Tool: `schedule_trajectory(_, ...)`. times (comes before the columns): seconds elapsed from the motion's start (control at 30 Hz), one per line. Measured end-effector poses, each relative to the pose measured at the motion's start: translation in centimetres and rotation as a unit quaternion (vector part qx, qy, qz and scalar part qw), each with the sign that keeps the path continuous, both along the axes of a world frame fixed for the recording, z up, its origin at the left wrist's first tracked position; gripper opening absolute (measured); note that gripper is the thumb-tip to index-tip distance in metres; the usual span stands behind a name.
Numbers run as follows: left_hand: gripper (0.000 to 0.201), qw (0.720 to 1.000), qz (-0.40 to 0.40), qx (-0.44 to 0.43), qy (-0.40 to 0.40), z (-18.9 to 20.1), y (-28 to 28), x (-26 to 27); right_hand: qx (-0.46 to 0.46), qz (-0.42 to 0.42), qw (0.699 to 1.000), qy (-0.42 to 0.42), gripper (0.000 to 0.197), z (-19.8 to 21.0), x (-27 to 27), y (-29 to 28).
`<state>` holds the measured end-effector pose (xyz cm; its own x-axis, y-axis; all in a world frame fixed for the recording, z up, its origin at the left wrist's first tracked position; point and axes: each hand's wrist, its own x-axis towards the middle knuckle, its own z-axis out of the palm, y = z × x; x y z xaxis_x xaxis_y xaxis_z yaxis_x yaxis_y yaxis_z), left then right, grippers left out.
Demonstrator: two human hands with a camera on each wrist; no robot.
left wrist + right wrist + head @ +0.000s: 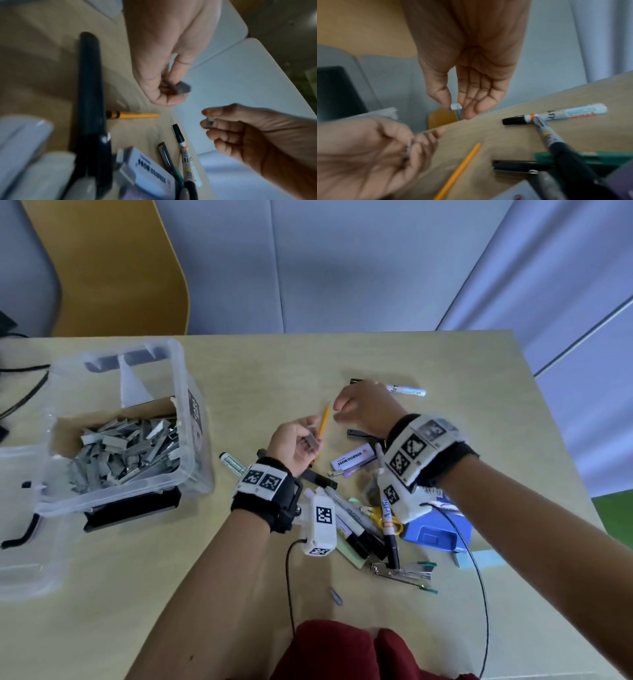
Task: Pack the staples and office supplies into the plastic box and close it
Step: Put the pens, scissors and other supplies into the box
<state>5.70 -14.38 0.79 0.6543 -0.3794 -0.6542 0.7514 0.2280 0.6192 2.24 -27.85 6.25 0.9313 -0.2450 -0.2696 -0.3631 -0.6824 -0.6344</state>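
The plastic box point(191, 419) is clear, with its top open, and it stands on the left part of the table point(260, 364). Inside it a brown cardboard tray is heaped with grey staple strips point(130, 450). A clear lid point(20, 542) lies just beside the box, at the left edge of the head view.

The left hand point(296, 441) is palm up, well to the right of the box, and its curled fingers hold a short grey staple strip point(312, 442). The right hand point(368, 409) hangs close to the right of it, above the table; its thumb and fingers pinch a small pale piece point(456, 106), too blurred to name. A yellow pencil point(324, 419) lies on the table between the two hands.

Near the person lies a pile of supplies: a Stabilo Boss highlighter point(352, 457), markers, yellow-handled scissors point(394, 523), a blue stapler point(435, 529) and a metal staple remover point(400, 571). One white marker point(406, 390) lies apart, behind the right hand.

The table between the hands and the box is bare wood. The far edge of the table is not far behind the right hand, and the right edge runs slanted beside the right forearm.
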Motion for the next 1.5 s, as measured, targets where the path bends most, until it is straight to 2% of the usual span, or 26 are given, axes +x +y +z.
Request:
schedule_trajectory(0.07,0.027,0.996,0.021,-0.035,0.083,0.1,0.5,-1.2,0.009,0.059,0.998,-0.011,0.012,0.3,-1.1,1.9)
schedule_trajectory(0.13,0.03,0.993,0.014,-0.05,0.106,-0.1,0.9,-2.4,0.011,0.082,0.997,-0.01,0.012,0.0,-1.8,3.2)
schedule_trajectory(0.23,0.033,0.995,-0.02,-0.008,0.097,-1.1,1.6,-2.8,0.006,0.054,0.998,-0.019,0.015,-0.7,-2.2,3.6)
schedule_trajectory(0.3,0.039,0.995,-0.03,0.031,0.094,-1.6,2.1,-2.5,-0.019,0.056,0.998,0.008,0.018,-1.5,-2.4,3.3)
schedule_trajectory(0.47,0.04,0.996,-0.007,0.06,0.066,-1.6,3.1,-2.4,-0.148,0.145,0.968,0.14,0.029,-3.8,-3.1,4.1)
schedule_trajectory(0.53,0.039,0.996,-0.008,0.061,0.058,-1.6,3.3,-2.4,-0.193,0.185,0.953,0.146,0.026,-3.8,-3.0,4.7)
schedule_trajectory(0.6,0.039,0.997,-0.008,0.06,0.056,-1.5,3.4,-2.5,-0.222,0.216,0.941,0.138,0.015,-3.8,-2.9,5.3)
schedule_trajectory(0.7,0.038,0.996,-0.011,0.063,0.054,-1.5,3.5,-2.8,-0.24,0.237,0.933,0.129,0.016,-4.4,-2.9,5.9)
schedule_trajectory(0.87,0.036,0.996,0.027,0.059,0.06,-1.6,3.6,-2.8,-0.198,0.188,0.954,0.123,0.02,-4.6,-2.5,5.6)
schedule_trajectory(1.03,0.029,0.996,0.053,0.034,0.056,-0.5,2.3,-2.3,-0.097,0.11,0.989,0.012,0.017,-1.7,-2.1,5.5)
schedule_trajectory(1.13,0.023,0.998,0.022,0.006,0.066,0.2,1.3,-2.0,-0.059,0.098,0.993,-0.021,0.014,-0.2,-1.8,5.5)
schedule_trajectory(1.3,0.031,0.996,-0.033,0.065,0.053,1.0,-0.4,-0.7,-0.039,0.077,0.996,-0.034,0.015,0.5,-1.2,4.3)
schedule_trajectory(1.5,0.039,0.994,-0.072,0.074,0.041,0.9,-2.5,1.4,-0.034,0.005,0.997,-0.063,0.014,0.8,0.9,-0.3)
